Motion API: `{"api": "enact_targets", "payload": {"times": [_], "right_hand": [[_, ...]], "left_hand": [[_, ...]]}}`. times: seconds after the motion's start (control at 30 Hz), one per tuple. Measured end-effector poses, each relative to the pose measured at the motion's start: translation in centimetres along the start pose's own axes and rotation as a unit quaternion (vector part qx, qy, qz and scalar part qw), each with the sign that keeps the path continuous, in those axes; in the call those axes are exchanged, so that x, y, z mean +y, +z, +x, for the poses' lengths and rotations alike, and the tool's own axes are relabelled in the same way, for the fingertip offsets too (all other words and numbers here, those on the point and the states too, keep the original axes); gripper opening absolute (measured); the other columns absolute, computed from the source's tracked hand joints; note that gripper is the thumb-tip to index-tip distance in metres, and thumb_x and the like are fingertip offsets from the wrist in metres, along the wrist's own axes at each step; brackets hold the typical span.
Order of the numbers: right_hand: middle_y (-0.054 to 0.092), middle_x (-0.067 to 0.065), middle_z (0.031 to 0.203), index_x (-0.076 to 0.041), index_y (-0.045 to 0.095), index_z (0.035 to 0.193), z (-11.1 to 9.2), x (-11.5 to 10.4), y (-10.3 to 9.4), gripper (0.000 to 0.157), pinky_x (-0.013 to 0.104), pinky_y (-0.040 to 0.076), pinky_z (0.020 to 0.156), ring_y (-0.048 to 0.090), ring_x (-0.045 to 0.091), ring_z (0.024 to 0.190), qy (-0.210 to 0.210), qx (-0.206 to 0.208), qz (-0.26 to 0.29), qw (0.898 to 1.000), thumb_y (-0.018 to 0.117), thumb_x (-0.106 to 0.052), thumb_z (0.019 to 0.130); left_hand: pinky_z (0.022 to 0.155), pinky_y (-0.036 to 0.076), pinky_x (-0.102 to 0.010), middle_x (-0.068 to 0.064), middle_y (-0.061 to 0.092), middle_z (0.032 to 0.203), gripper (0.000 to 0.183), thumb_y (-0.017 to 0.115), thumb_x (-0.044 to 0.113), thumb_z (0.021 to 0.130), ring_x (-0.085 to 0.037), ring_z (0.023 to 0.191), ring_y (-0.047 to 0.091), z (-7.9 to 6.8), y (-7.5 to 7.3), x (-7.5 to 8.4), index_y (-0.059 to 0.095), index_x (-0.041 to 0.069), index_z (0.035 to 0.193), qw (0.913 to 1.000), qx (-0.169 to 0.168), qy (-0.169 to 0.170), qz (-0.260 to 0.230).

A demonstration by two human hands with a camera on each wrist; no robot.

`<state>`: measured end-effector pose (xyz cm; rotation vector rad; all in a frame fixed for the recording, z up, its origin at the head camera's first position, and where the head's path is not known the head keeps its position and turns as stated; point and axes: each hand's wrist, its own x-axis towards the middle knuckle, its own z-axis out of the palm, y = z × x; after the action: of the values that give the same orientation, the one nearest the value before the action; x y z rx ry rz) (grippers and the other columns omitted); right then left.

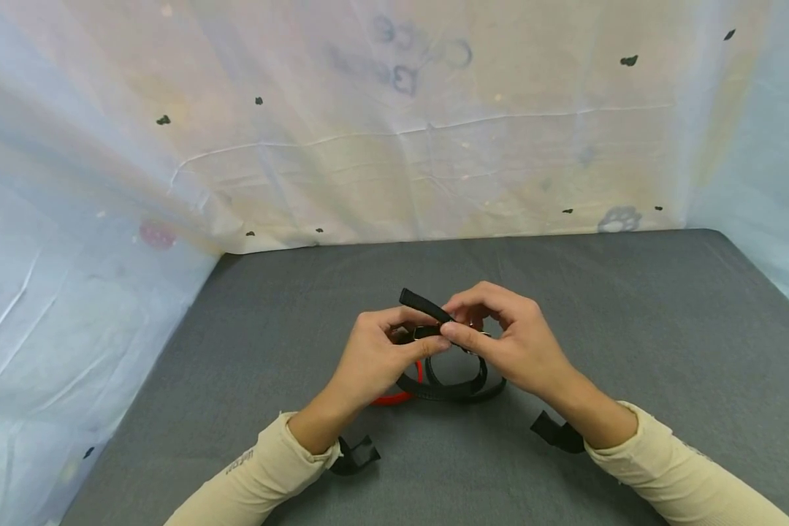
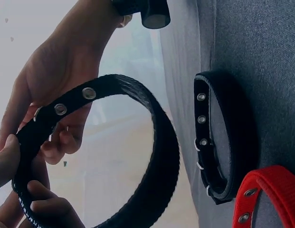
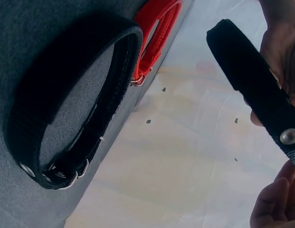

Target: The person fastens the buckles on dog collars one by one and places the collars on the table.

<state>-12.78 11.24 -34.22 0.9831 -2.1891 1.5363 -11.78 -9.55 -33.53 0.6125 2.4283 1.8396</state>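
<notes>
Both hands hold a black dog collar [image 2: 166, 152] raised above the table, its loop hanging below the fingers. My left hand [image 1: 375, 358] pinches the collar near its metal buckle [image 1: 427, 332], thumb on top. With thumb and fingers, my right hand [image 1: 519, 343] grips the same stretch of strap close beside it. The collar's loose end [image 1: 424, 303] points up and to the left, past the left fingers. Metal eyelets [image 2: 61, 109] line the strap. How the strap runs through the buckle is partly hidden by fingers.
A second black collar [image 3: 40, 80], buckled into a loop, stands on the grey cloth-covered table [image 1: 289, 314]. A red collar [image 2: 275, 190] lies beside it. Black straps [image 1: 355, 456] show near both wrists. A pale patterned sheet [image 1: 434, 168] hangs behind the table.
</notes>
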Motion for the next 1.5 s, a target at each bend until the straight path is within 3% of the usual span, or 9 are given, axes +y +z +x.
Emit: {"api": "enact_targets", "payload": {"times": [0.17, 0.43, 0.67, 0.97, 1.13, 1.5], "right_hand": [[0.067, -0.002, 0.096, -0.014, 0.068, 0.108, -0.02, -0.09, -0.18, 0.022, 0.024, 0.05, 0.071, 0.057, 0.009, 0.079, 0.01, 0.014, 0.019, 1.0, 0.07, 0.0, 0.091], [0.062, 0.002, 0.092, -0.009, 0.064, 0.129, 0.1, -0.03, -0.51, 0.04, 0.023, 0.049, 0.072, 0.056, 0.01, 0.079, -0.009, 0.018, 0.014, 1.0, 0.067, 0.003, 0.091], [0.061, -0.003, 0.085, -0.014, 0.066, 0.122, -0.01, -0.16, -0.36, 0.032, 0.025, 0.047, 0.065, 0.057, 0.009, 0.074, -0.003, 0.022, -0.002, 1.0, 0.067, -0.001, 0.093], [0.071, -0.003, 0.101, -0.015, 0.072, 0.108, 0.15, -0.27, -0.54, 0.027, 0.022, 0.051, 0.077, 0.062, 0.007, 0.087, -0.02, 0.041, -0.022, 0.999, 0.071, 0.003, 0.087], [0.071, -0.001, 0.096, -0.014, 0.073, 0.112, 0.2, -0.26, -0.52, 0.032, 0.023, 0.051, 0.078, 0.061, 0.008, 0.085, -0.047, 0.047, -0.049, 0.997, 0.073, 0.003, 0.085], [0.071, -0.007, 0.1, -0.021, 0.076, 0.111, 0.03, -0.39, -0.81, 0.028, 0.021, 0.052, 0.074, 0.06, 0.002, 0.083, -0.031, 0.026, -0.105, 0.994, 0.072, -0.004, 0.088]], "left_hand": [[0.075, 0.057, -0.029, -0.001, 0.076, 0.105, 0.026, 0.082, 0.022, 0.083, -0.013, 0.087, 0.07, 0.03, -0.12, 0.01, 0.076, 0.016, 0.109, 0.9999, 0.011, -0.005, 0.011], [0.08, 0.059, -0.033, -0.001, 0.076, 0.111, 0.029, 0.082, 0.021, 0.084, -0.014, 0.095, 0.071, 0.23, -0.31, 0.15, 0.077, 0.016, 0.112, 0.9996, 0.025, -0.015, -0.006], [0.083, 0.056, -0.035, 0.002, 0.075, 0.111, 0.028, 0.08, 0.024, 0.086, -0.012, 0.098, 0.068, 0.25, -0.21, 0.16, 0.077, 0.018, 0.112, 0.9996, 0.012, -0.008, 0.022], [0.075, 0.053, -0.028, 0.006, 0.073, 0.105, 0.026, 0.078, 0.027, 0.087, -0.016, 0.086, 0.063, 0.23, -0.61, 0.28, 0.076, 0.025, 0.113, 0.9995, 0.029, -0.007, 0.011], [0.068, 0.05, -0.024, 0.001, 0.072, 0.101, 0.024, 0.078, 0.022, 0.087, -0.016, 0.077, 0.061, 0.27, -0.51, 0.35, 0.076, 0.021, 0.111, 0.9994, 0.034, 0.01, 0.004], [0.066, 0.052, -0.024, -0.005, 0.071, 0.098, 0.025, 0.078, 0.02, 0.087, -0.016, 0.076, 0.062, 0.13, -0.23, 0.24, 0.077, 0.015, 0.111, 0.998, 0.056, 0.03, -0.003]]}}
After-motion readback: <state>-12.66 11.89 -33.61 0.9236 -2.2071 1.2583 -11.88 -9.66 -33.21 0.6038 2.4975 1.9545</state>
